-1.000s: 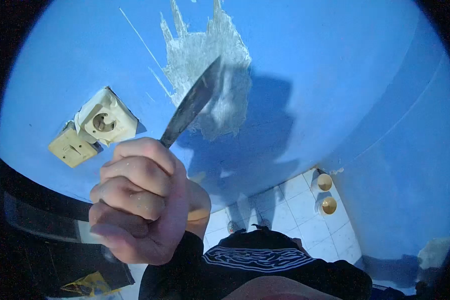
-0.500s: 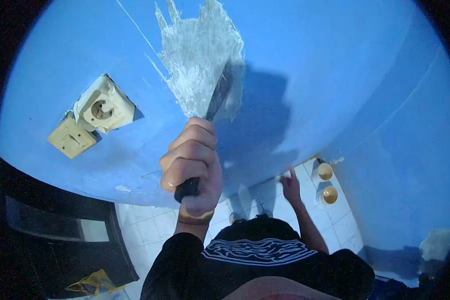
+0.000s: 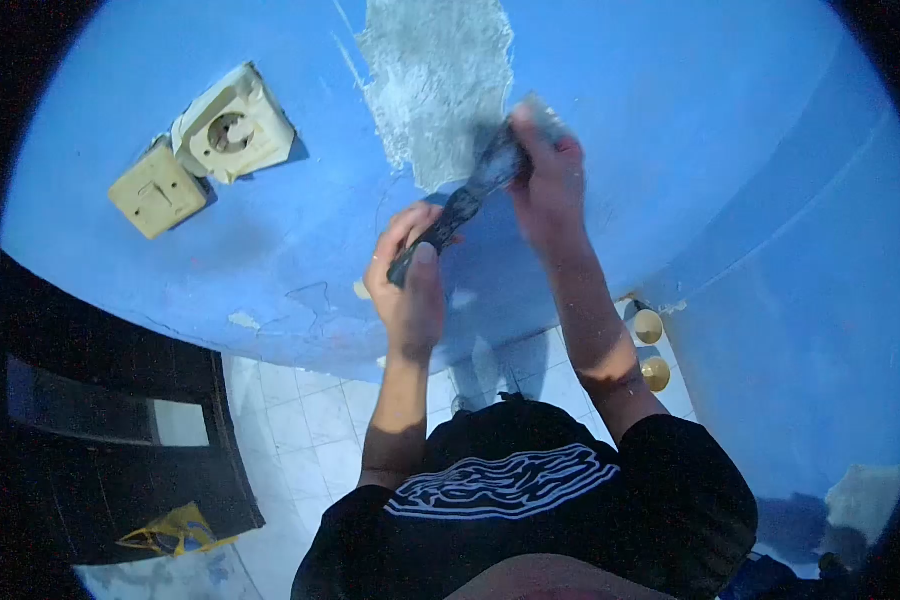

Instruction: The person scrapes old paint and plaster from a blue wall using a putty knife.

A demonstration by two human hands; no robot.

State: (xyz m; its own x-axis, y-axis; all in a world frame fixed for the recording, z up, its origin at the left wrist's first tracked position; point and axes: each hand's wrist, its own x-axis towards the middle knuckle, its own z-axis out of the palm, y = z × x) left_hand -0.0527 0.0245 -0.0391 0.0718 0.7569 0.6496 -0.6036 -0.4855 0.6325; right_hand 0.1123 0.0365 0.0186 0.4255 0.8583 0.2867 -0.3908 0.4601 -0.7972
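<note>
In front of the blue wall [image 3: 660,140], my left hand [image 3: 410,275] is closed round the dark handle of a putty knife [image 3: 460,207], which slants up to the right. My right hand [image 3: 550,180] grips the blade end, thumb along its face and fingers behind; part of the blade is hidden by it. Just behind the tool is a rough grey patch of bare plaster [image 3: 435,85] with ragged edges of paint.
A loosened wall socket [image 3: 232,132] and a light switch [image 3: 157,192] hang crookedly at the left. Two round tan-topped containers [image 3: 655,374] stand on the white tiled floor [image 3: 305,415]. Dark furniture [image 3: 110,440] and a yellow plastic piece [image 3: 180,530] are at the lower left.
My left hand has lowered the putty knife off the plaster patch and turned it. My right hand has risen from low on the right and taken hold of the blade.
</note>
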